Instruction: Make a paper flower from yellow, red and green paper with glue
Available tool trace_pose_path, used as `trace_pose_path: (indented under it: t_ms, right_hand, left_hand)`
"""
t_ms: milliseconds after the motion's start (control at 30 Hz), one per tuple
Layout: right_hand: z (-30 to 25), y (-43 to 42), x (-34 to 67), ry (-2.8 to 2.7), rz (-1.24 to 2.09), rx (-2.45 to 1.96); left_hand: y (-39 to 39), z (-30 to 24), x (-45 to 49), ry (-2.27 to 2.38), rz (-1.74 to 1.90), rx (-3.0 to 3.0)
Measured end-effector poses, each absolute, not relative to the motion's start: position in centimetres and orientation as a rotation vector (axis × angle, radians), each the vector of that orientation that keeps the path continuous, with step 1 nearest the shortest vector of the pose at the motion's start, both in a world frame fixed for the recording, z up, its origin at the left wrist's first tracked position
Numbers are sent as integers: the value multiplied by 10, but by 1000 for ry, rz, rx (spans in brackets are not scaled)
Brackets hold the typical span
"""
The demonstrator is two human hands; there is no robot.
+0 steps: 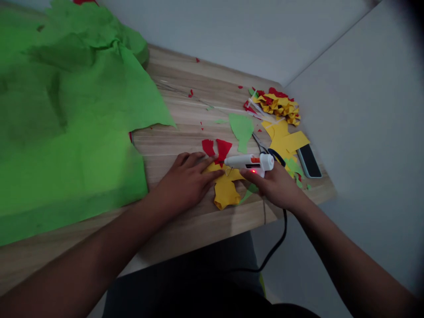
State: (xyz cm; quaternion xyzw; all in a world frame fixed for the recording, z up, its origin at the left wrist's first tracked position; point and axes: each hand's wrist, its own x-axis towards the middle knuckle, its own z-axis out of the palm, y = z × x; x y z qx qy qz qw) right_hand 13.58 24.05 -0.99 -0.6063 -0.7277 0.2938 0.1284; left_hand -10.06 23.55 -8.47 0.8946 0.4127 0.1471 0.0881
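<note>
My right hand (280, 183) is closed around a white glue gun (243, 160) with a red light glowing on its side. The gun's nozzle points left, over a yellow cut-out piece (227, 192) of felt or paper lying at the table's front. My left hand (188, 181) lies flat with fingers stretched out, their tips on the upper left part of the yellow piece. Just above these fingers are two red cut-out pieces (224, 149). A black cord (285, 229) hangs from beneath my right hand over the table edge.
A big green sheet (82, 119) covers the left of the wooden table (175, 141). To the right are a green cut-out (241, 128), scissors (260, 143), yellow pieces (280, 132), a ruffled yellow-and-red bundle (278, 106) and a phone (310, 161). Walls stand behind and right.
</note>
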Motion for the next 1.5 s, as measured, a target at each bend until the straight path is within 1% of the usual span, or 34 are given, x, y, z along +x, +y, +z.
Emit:
trace_pose_path:
  t_ms: [433,600,1100,1500]
  right_hand:
    - [5,240,135,-2076,774,-1775]
    - [0,242,134,-2117,811,-1829]
    - [-7,244,140,-2069,840,-1790]
    - [-1,238,142,-2054,849,-1749]
  left_hand:
    - [236,-86,-101,1227,438,2653]
    - [237,-86,-101,1225,461,2639]
    - [238,-85,-101,1198,440,2646]
    - [239,-85,-101,1215,422,2654]
